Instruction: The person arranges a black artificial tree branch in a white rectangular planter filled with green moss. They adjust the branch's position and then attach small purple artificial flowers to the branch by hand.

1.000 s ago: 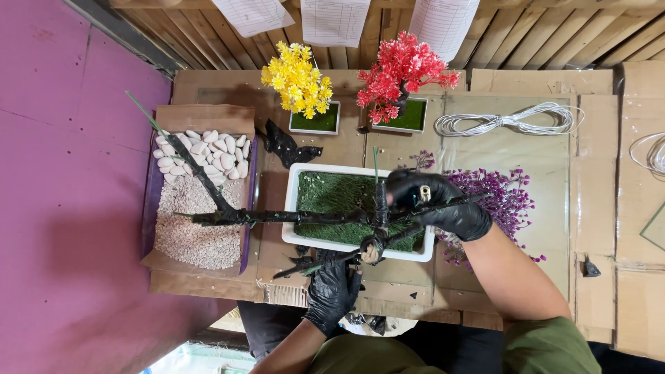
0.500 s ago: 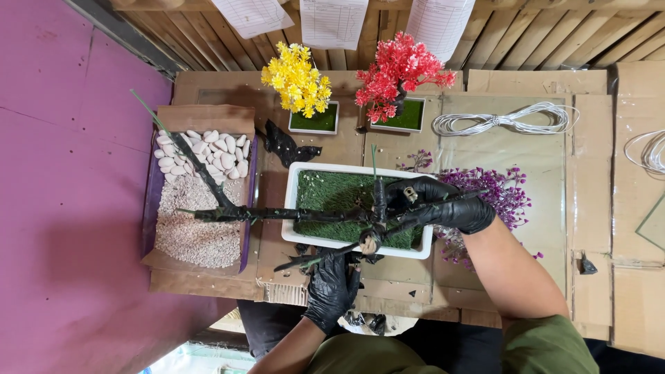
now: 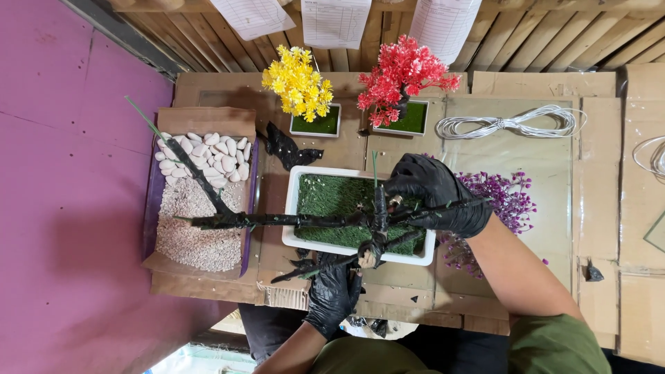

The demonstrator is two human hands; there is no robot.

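Head cam looked straight down at a cardboard-covered desk (image 3: 526, 180), and that was the only view. Both hands wore black gloves. The right hand (image 3: 436, 194) had its fingers closed around the right-hand part of a black-wrapped branch frame (image 3: 305, 220), just above the white rectangular planter (image 3: 291, 208) filled with fake green grass. The left hand (image 3: 334, 294) sat at the near edge of the planter, fingers curled shut on the lower end of the frame, where a short trunk stub crossed the long horizontal branch. So the frame lay across the planter, its long arm reaching left over a cardboard box (image 3: 201, 119) and forking up toward the far left corner.

That box held white pebbles (image 3: 204, 156) in the far half and fine gravel (image 3: 190, 228) in the near half. A cluster of small purple flowers (image 3: 509, 201) lay just right of the planter, partly under the right forearm. At the back of the desk stood a yellow flower plant (image 3: 298, 82) and a red flower plant (image 3: 402, 73), each in its own small square pot, side by side. A coil of white wire (image 3: 512, 123) lay to the right of them. Scraps of black wrap (image 3: 287, 149) lay between the box and the yellow one. Paper sheets (image 3: 336, 21) hung on the wooden slat wall behind.
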